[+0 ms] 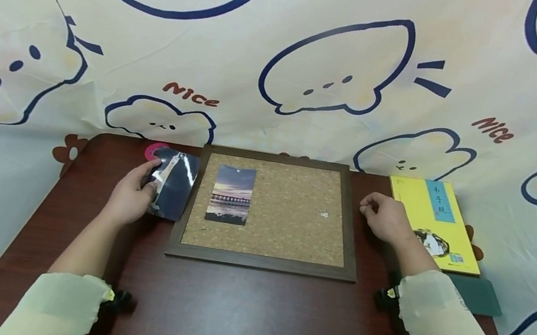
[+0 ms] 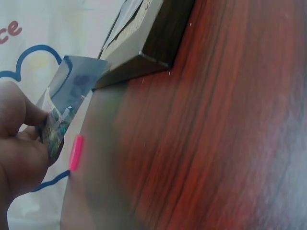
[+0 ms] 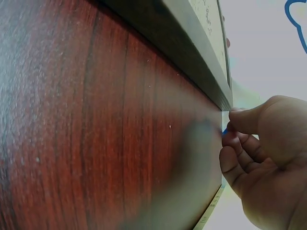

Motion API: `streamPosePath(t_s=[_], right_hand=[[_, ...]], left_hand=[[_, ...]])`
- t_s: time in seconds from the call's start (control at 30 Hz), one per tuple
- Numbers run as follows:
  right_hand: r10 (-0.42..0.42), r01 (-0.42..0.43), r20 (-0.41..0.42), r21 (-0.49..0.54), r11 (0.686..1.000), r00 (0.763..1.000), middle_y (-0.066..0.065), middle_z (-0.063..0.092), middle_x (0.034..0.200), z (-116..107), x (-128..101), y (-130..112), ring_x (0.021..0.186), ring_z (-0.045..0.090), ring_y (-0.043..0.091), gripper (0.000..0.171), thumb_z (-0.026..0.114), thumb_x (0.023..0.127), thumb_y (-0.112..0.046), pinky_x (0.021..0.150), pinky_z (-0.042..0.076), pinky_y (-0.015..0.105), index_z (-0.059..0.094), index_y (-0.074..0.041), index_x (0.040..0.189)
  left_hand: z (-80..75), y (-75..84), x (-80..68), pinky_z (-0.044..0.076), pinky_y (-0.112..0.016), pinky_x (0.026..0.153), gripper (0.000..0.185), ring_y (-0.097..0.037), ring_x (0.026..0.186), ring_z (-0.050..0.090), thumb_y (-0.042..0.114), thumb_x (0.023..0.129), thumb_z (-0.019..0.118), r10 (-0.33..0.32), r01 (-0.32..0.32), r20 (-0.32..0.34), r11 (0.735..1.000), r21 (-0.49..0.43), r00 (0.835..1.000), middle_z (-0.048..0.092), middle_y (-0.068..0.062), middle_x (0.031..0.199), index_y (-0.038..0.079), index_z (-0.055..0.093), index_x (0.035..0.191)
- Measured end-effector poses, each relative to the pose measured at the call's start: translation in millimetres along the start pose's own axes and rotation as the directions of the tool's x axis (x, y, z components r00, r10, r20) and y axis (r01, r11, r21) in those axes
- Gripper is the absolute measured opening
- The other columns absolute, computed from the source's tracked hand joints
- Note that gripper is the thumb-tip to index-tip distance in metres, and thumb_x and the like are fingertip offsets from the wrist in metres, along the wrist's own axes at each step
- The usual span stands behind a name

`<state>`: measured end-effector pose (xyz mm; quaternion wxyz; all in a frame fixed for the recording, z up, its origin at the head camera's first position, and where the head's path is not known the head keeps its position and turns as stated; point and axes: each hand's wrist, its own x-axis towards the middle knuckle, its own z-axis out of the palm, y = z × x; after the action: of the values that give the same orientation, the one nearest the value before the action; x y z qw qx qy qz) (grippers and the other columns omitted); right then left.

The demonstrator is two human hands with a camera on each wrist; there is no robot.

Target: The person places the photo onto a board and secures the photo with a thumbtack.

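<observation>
Dark red-brown wood forms the table (image 1: pixel 242 318), backed by a cartoon-print cloth (image 1: pixel 321 51). At its left, the left hand (image 1: pixel 131 197) pinches a dark glossy photo (image 1: pixel 173 183) just beside the cork board (image 1: pixel 291 219), whose wooden frame borders it on the right; a pink disc (image 1: pixel 155 150) peeks out behind. One photo card (image 1: pixel 231 194) already lies on the cork. The right hand (image 1: pixel 386 217), fingers curled together around nothing visible, rests between the board's right edge and a yellow book (image 1: pixel 434 220).
</observation>
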<state>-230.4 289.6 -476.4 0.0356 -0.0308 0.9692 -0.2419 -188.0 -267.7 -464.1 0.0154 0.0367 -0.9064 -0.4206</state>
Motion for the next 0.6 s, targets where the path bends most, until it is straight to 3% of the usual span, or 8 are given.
streamPosePath(t_s=[0.13,0.27,0.6], right_hand=[[0.000,0.000,-0.012,0.005,1.000,1.000,0.007,0.063,0.088,-0.8,-1.6,-2.3,0.073,0.053,0.024,0.011,0.054,0.098,-0.020,0.061,0.043,0.035,0.063,-0.014,0.101],[-0.005,0.007,-0.032,0.036,0.999,0.999,0.007,0.064,0.089,0.7,-2.8,-7.0,0.073,0.054,0.024,0.011,0.056,0.098,-0.021,0.060,0.043,0.035,0.063,-0.014,0.102],[-0.030,0.036,-0.075,0.071,0.997,0.997,0.006,0.065,0.088,8.5,-3.8,-16.0,0.073,0.055,0.021,0.010,0.057,0.096,-0.020,0.060,0.044,0.034,0.064,-0.014,0.099]], left_hand=[[7.4,4.2,1.8,0.048,-0.035,0.071,0.051,-0.029,0.094,0.056,0.009,0.098,0.048,0.027,-0.027,0.015,1.000,0.000,1.000,0.052,-0.020,0.129,0.020,0.040,0.147],[13.5,8.7,2.3,0.047,-0.030,0.058,0.051,-0.026,0.085,0.055,0.008,0.096,0.054,0.050,-0.049,0.029,0.999,-0.019,0.998,0.054,-0.018,0.119,0.018,0.044,0.144],[30.8,20.5,5.0,0.047,-0.030,0.061,0.053,-0.025,0.086,0.056,0.014,0.092,0.065,0.044,-0.039,0.090,0.998,-0.052,0.995,0.054,-0.017,0.122,0.015,0.047,0.142]])
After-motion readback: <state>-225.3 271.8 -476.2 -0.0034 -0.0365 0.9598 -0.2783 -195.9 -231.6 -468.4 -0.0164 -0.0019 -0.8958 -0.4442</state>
